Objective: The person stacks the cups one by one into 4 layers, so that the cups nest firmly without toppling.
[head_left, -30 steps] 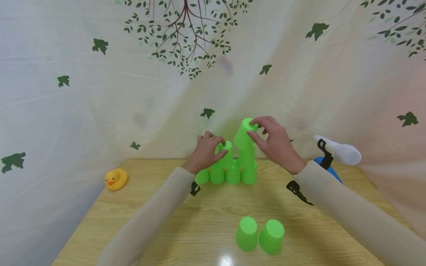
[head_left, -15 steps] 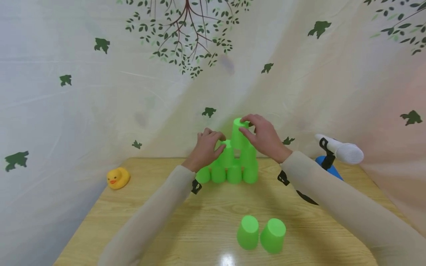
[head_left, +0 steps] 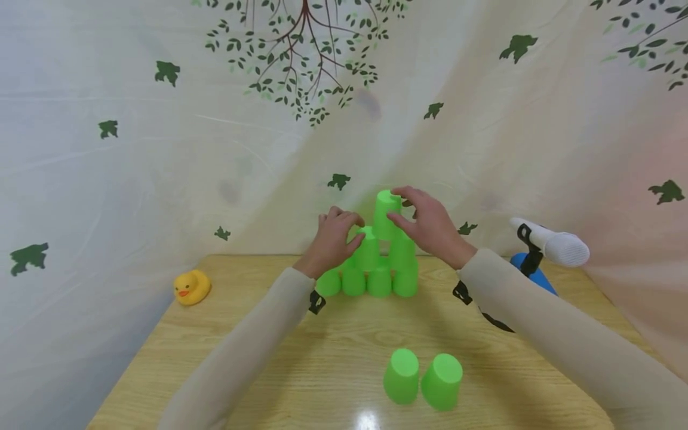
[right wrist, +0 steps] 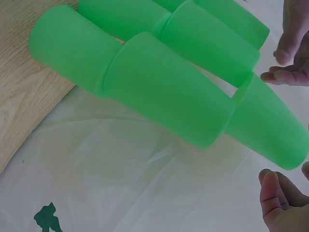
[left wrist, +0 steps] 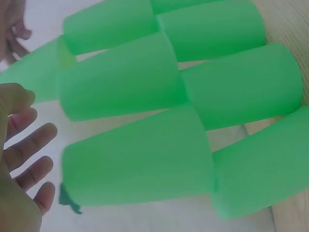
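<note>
Green cups stand upside down at the table's back in a stepped stack. Its bottom row (head_left: 379,283) holds several cups, and a second row (left wrist: 120,77) rests on it. One top cup (head_left: 384,220) sits upright over the right part of the second row. My right hand (head_left: 431,226) is just right of the top cup; in the right wrist view its fingertips (right wrist: 268,186) stand slightly apart from it. My left hand (head_left: 334,242), fingers loosely bent, hovers by the left second-row cups, which it partly hides. Nothing is in its grasp.
Two loose green cups, a left one (head_left: 401,376) and a right one (head_left: 442,382), stand upside down near the front. A yellow rubber duck (head_left: 192,287) sits at the left edge. A white microphone (head_left: 559,246) and a blue object (head_left: 534,275) are at the right. A printed cloth (head_left: 269,179) hangs behind.
My right hand brought the tilted top cup leftward, set it upright on the second row, then loosened its fingers from it. My left hand has barely moved.
</note>
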A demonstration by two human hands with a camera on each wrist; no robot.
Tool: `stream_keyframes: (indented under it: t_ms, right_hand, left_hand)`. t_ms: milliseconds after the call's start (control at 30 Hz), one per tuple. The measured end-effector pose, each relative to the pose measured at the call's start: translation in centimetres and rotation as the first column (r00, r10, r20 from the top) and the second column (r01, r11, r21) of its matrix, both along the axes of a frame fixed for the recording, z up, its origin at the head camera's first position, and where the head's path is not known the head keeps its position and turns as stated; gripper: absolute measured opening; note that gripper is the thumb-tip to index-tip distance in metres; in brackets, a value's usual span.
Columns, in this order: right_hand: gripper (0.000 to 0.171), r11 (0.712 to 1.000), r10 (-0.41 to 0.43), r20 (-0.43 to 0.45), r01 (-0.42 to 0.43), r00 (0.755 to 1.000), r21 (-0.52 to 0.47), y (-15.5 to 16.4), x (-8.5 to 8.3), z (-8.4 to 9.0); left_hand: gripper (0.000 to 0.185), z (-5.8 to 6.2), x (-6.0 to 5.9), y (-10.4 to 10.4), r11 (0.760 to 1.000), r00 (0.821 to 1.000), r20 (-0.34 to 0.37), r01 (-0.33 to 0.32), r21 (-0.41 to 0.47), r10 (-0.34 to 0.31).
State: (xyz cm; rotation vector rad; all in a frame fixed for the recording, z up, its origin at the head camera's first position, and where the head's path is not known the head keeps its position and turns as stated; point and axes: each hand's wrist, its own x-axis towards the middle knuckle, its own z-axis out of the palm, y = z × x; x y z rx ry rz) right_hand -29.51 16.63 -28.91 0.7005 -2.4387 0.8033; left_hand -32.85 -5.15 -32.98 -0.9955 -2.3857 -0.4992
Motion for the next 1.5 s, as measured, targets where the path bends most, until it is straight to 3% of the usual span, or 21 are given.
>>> stream_keyframes:
  t_ms: [167,333,433,600,800,1033,1367,1500]
  right_hand:
    - [0.049,1.000,-0.009,-0.020,0.008,1.000,-0.012,0.7,1.6,-0.1]
    - [0.051,0.999,-0.033,-0.064,0.033,0.997,-0.001,1.2,3.9,0.0]
    - [0.050,0.999,-0.015,-0.085,0.019,0.996,0.037,1.9,6.3,-0.4]
    - [0.047,0.989,0.026,-0.098,-0.011,0.995,0.151,3.5,11.5,-2.5]
    - [0.038,0.966,0.048,-0.008,-0.045,0.999,0.256,4.6,16.3,-5.7]
    - [0.019,0.938,0.041,0.238,-0.119,0.971,0.325,5.0,18.1,-8.3]
    - [0.017,0.946,0.029,0.394,-0.153,0.919,0.285,5.0,18.9,-9.1]
    - [0.018,0.945,0.012,0.402,-0.142,0.916,0.296,5.1,19.0,-9.1]
  left_hand:
    - [0.019,0.4,1.5,-1.2,0.991,0.993,-0.073,0.098,0.091,-0.091]
    - [0.018,0.4,4.4,-2.0,0.971,0.975,-0.096,0.209,0.118,-0.199]
    - [0.020,-0.2,6.7,-1.5,0.959,0.958,-0.075,0.280,0.043,-0.276]
    - [0.025,-1.6,10.4,0.4,0.908,0.911,0.006,0.412,-0.073,-0.412]
    - [0.027,-3.5,13.2,1.7,0.855,0.868,0.053,0.496,-0.152,-0.494]
    - [0.033,-5.5,14.8,2.0,0.821,0.856,0.132,0.516,-0.245,-0.499]
    - [0.026,-7.0,15.1,2.1,0.815,0.859,0.176,0.512,-0.270,-0.481]
    - [0.024,-7.2,15.1,2.0,0.823,0.863,0.191,0.504,-0.264,-0.467]
